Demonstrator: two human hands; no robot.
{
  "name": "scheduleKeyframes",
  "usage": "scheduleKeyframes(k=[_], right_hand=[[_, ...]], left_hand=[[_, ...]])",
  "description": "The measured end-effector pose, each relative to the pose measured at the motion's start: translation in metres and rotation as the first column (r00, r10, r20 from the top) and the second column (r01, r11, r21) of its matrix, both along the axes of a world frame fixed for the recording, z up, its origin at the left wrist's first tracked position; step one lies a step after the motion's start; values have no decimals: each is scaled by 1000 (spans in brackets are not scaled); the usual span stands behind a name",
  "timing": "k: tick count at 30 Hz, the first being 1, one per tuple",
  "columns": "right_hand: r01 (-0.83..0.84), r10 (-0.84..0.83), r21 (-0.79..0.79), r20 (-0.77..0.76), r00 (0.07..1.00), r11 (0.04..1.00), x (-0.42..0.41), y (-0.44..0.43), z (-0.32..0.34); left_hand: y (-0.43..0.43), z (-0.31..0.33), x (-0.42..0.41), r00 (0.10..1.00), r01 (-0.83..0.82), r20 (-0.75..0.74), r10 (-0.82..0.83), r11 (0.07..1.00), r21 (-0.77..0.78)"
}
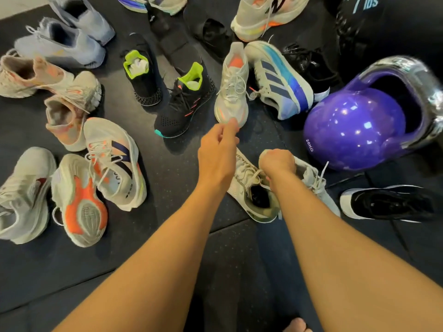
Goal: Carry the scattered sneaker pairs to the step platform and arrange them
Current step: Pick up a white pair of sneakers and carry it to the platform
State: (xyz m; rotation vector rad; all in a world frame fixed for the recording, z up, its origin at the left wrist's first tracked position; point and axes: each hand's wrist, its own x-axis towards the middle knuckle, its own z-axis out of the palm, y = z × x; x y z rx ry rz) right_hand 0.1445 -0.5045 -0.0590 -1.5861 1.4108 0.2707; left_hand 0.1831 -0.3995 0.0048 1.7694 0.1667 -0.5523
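On the floor's left side, you have a white sneaker (81, 202) tipped over with its orange sole up, just beside a white sneaker with navy stripes (112, 161). Toward the middle stand two black sneakers with neon-green lining (182, 101). Your left hand (219, 149) reaches forward, its curled fingers pinching the toe of an upright white-and-orange sneaker (231, 92). Your right hand (278, 164) is closed in a fist around the laces of a cream sneaker (251, 190), with a grey-white sneaker (314, 185) touching it. A purple kettlebell (354, 128) sits to the right, and a black sneaker with a white sole (388, 203) lies near the floor's right edge.
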Motion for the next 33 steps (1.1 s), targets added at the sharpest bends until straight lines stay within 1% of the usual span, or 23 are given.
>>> scheduleKeyframes(k=[2,3,4,6,8,11,15,18,20,22,24,26,28,29,31,32,33], right_hand=[[32,-20,-218,57,998,975,-6,-1,9],[84,-54,-298,105,993,951,-10,0,18],[116,-70,-348,142,987,930,-13,1,29],[189,-104,-388,230,968,902,-13,2,55],[200,-90,-392,281,956,898,-4,5,92],[91,2,-369,243,970,925,25,14,151],[-19,102,-293,271,957,956,71,25,220],[-38,132,-300,299,945,953,101,32,260],[-40,132,-299,295,946,953,119,36,284],[-111,197,-306,267,943,946,134,39,303],[-228,300,-294,229,926,928,145,43,318],[-378,442,-326,149,885,867,149,49,329],[-514,567,-380,36,823,769,144,62,338],[-573,618,-407,-26,786,711,139,69,340],[-669,711,-490,-131,691,559,123,81,338],[-688,748,-535,-147,647,489,114,86,336],[-685,777,-577,-130,616,446,107,89,334]], left_hand=[[0,7,0,1000,5,-12,-5,1000,11],[0,13,0,1000,-1,-16,1,1000,7],[0,20,0,1000,-12,-20,12,1000,-1],[-4,41,4,1000,-24,-19,23,999,-24],[-9,67,10,1000,-30,-6,30,998,-60],[-11,114,31,998,-42,34,46,994,-97],[3,174,78,991,-50,123,60,995,-89],[20,209,116,979,-55,191,75,993,-105],[29,230,137,974,-63,206,94,986,-153],[38,247,153,967,-58,236,92,988,-145],[46,260,164,959,-39,275,66,994,-102],[56,267,168,954,-38,294,61,996,-81],[65,273,168,952,-43,300,62,997,-68],[70,276,167,950,-40,309,56,998,-57],[78,279,165,941,-32,335,43,999,-39],[82,280,165,938,-38,343,47,999,-33],[86,281,164,937,-54,345,60,998,-29]])
